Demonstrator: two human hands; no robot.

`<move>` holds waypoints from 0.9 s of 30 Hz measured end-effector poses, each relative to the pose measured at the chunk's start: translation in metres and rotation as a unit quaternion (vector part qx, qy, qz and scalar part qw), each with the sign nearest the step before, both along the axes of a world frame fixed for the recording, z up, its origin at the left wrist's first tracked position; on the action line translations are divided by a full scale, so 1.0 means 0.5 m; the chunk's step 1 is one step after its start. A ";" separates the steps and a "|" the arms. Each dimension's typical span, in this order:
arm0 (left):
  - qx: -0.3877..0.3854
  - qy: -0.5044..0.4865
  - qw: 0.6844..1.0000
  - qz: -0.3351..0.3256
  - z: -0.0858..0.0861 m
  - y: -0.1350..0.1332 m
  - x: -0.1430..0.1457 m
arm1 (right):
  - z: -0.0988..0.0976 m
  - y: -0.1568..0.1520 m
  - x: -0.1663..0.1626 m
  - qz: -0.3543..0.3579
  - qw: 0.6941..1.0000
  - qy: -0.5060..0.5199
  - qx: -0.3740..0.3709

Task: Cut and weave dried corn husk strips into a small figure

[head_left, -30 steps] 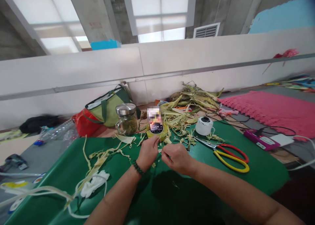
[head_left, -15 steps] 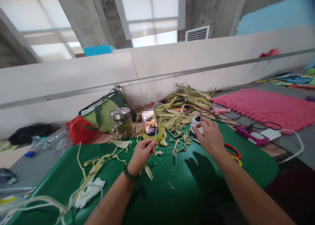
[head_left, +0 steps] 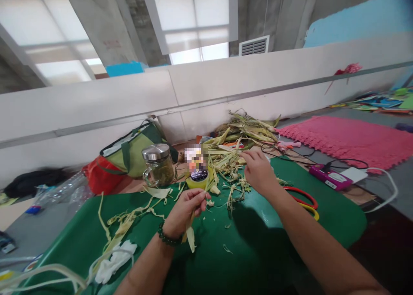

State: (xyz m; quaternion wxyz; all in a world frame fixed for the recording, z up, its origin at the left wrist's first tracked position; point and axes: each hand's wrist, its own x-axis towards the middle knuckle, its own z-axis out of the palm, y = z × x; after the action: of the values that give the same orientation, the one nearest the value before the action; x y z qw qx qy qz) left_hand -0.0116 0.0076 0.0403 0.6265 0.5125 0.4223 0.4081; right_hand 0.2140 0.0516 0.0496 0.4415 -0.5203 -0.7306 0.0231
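Note:
Pinched between the fingertips of my left hand [head_left: 191, 204] is a pale strip of corn husk [head_left: 191, 238], its wide end hanging below the hand. My right hand [head_left: 260, 172] hovers at the right side of the husk shreds [head_left: 227, 163], fingers drawn together; anything between them is too small to make out. Just beyond my left hand a phone [head_left: 197, 171] leans upright by a yellow tape roll [head_left: 200, 183]. A braided, knotted husk piece [head_left: 231, 200] lies on the green table [head_left: 219, 260] between my hands. The white round object is mostly hidden behind my right hand.
Scissors with red and yellow handles [head_left: 305, 202] lie beside my right forearm. A lidded glass jar [head_left: 158, 166] stands back left, before a green bag [head_left: 135, 150]. More husks [head_left: 248, 129] are heaped by the wall. A purple power strip [head_left: 331, 177] and cables sit at right.
My right hand has moved left and away, from the white round object to the husk shreds, and its fingers have drawn together. My left hand keeps its strip, now slightly lower.

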 end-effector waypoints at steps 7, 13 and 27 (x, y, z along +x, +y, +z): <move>0.123 0.125 0.983 0.055 0.003 0.000 0.008 | -0.051 -0.098 -0.135 0.321 0.870 0.223 -0.300; 0.252 0.304 0.914 0.089 -0.004 0.001 0.006 | -0.066 -0.096 -0.129 0.196 0.960 -0.032 -0.198; 0.195 0.456 0.841 -0.217 -0.020 -0.015 0.025 | -0.005 -0.114 -0.079 0.210 0.887 -0.353 -0.212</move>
State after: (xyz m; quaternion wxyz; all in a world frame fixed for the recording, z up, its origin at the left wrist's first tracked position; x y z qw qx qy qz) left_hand 0.0007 0.0002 0.0301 0.3229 0.8305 0.4504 0.0558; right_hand 0.1744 -0.0052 0.0472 0.0180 -0.4101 -0.9079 0.0842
